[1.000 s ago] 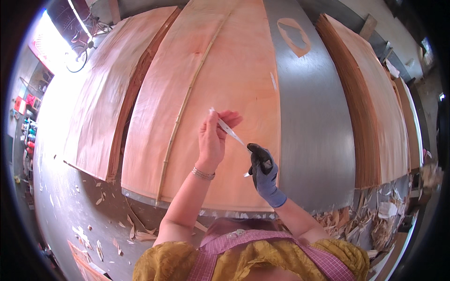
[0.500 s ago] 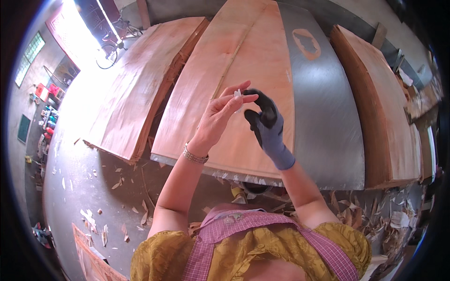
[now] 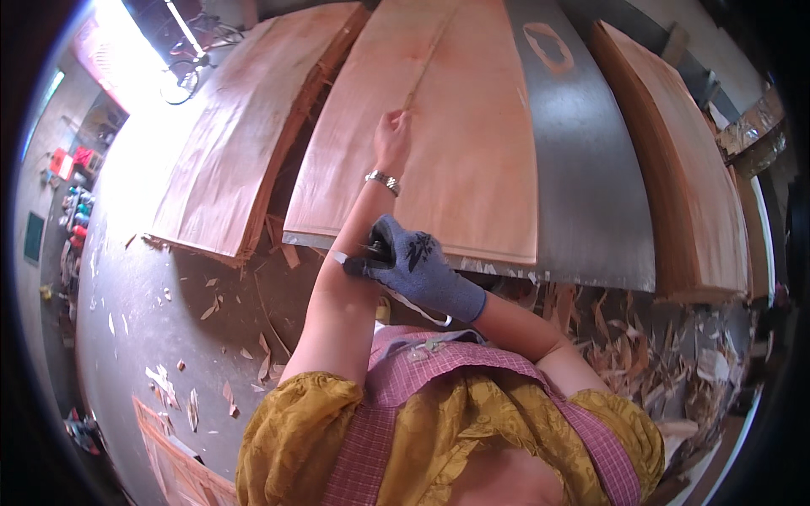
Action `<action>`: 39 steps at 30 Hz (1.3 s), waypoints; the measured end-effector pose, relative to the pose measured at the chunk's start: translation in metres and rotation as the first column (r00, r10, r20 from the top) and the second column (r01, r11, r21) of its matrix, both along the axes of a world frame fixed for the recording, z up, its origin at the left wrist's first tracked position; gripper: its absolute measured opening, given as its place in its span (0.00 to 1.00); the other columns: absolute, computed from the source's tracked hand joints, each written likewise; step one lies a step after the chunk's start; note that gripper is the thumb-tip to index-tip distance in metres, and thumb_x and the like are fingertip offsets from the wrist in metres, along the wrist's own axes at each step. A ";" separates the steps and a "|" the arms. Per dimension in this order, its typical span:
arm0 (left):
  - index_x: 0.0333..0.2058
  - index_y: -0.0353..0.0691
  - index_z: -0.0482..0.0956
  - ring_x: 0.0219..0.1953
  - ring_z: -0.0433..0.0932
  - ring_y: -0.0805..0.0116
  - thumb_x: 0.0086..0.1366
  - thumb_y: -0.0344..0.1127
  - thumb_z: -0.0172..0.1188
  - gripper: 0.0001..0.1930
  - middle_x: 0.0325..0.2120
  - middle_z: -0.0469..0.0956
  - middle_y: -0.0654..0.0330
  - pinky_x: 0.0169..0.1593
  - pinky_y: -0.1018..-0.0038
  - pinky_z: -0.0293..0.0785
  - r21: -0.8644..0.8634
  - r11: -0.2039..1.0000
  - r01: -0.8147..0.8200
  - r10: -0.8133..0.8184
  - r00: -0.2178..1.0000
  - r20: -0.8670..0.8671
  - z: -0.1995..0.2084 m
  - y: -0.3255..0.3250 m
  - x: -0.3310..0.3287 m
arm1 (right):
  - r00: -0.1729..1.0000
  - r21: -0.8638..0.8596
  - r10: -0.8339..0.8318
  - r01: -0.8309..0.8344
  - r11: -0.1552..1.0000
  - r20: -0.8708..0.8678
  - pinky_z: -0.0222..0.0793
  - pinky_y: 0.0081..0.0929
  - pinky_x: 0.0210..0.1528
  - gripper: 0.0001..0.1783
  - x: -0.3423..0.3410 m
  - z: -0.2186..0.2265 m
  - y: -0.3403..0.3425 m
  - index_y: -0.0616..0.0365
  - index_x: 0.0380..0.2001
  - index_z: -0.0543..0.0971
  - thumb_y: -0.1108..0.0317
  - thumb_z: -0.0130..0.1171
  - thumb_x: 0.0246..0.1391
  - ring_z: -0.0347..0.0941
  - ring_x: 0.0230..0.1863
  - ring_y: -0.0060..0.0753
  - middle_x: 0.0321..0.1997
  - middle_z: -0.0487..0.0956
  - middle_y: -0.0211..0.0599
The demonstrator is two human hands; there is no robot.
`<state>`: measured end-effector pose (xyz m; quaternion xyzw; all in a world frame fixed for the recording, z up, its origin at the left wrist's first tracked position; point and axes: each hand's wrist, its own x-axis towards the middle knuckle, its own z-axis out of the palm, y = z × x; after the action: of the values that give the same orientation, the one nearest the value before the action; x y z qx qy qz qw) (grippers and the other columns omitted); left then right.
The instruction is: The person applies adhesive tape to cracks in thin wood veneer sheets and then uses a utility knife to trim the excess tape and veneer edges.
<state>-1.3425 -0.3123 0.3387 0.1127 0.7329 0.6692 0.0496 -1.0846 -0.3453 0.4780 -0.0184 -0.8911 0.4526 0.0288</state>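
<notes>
My bare left hand [image 3: 393, 139], with a metal watch [image 3: 384, 180] on its wrist, reaches out over a wide reddish-brown wood veneer sheet [image 3: 472, 160]. Its fingers are closed at the near end of a thin wood strip [image 3: 429, 59] that runs lengthwise along the sheet. My right hand [image 3: 413, 263], in a blue-grey glove with black fingertips, crosses in front of my left forearm. A white tape strip [image 3: 340, 256] sticks out from its closed thumb and fingers. Below that hand hangs a white curved band [image 3: 432, 317]; whether the two join is hidden.
A grey metal-like surface [image 3: 586, 169] with a ring-shaped wood piece [image 3: 548, 47] lies right of the sheet. Veneer stacks stand to the left [image 3: 228, 135] and right [image 3: 683, 169]. Wood scraps [image 3: 624, 337] litter the floor. A bicycle [image 3: 181, 80] stands far left.
My hands have parted. The left has moved forward onto the veneer sheet, leaving the white piece it held; the right has come down and left, with white tape showing at its fingers.
</notes>
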 end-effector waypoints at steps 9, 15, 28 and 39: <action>0.49 0.39 0.74 0.51 0.71 0.45 0.60 0.47 0.61 0.23 0.45 0.73 0.46 0.53 0.52 0.67 -0.861 0.504 -0.070 -0.305 0.918 -0.253 -0.121 -0.128 0.060 | 0.448 0.792 -0.881 0.588 0.161 -0.154 0.67 0.47 0.58 0.30 0.030 -0.291 0.213 0.66 0.53 0.70 0.48 0.51 0.61 0.66 0.59 0.60 0.60 0.68 0.62; 0.47 0.37 0.68 0.40 0.73 0.51 0.63 0.34 0.56 0.15 0.36 0.73 0.48 0.43 0.57 0.70 -0.718 0.682 0.136 -0.389 0.899 -0.200 -0.144 -0.154 0.045 | 0.412 0.855 -0.910 0.484 0.188 -0.034 0.69 0.47 0.54 0.24 0.027 -0.312 0.212 0.61 0.48 0.74 0.51 0.53 0.60 0.66 0.59 0.57 0.56 0.69 0.58; 0.46 0.34 0.66 0.26 0.73 0.57 0.67 0.32 0.48 0.11 0.25 0.73 0.48 0.33 0.62 0.69 -0.292 0.907 0.304 -0.264 0.950 0.167 -0.126 -0.189 0.028 | 0.627 0.479 -0.777 0.701 0.528 -0.061 0.74 0.43 0.39 0.22 -0.083 -0.119 0.128 0.58 0.42 0.78 0.52 0.61 0.53 0.79 0.34 0.50 0.30 0.81 0.49; 0.49 0.35 0.63 0.34 0.77 0.37 0.67 0.34 0.49 0.15 0.30 0.77 0.39 0.38 0.51 0.71 -0.303 0.882 0.362 -0.287 0.921 0.265 -0.126 -0.187 0.037 | 0.915 0.257 -0.368 0.400 0.880 -0.164 0.73 0.42 0.42 0.21 -0.278 -0.077 0.010 0.59 0.39 0.77 0.53 0.64 0.52 0.79 0.39 0.50 0.34 0.82 0.45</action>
<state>-1.3055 -0.4995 0.2130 0.1517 0.7998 0.5201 0.2585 -1.3627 -0.3354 0.4013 -0.1656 -0.9224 0.3049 0.1695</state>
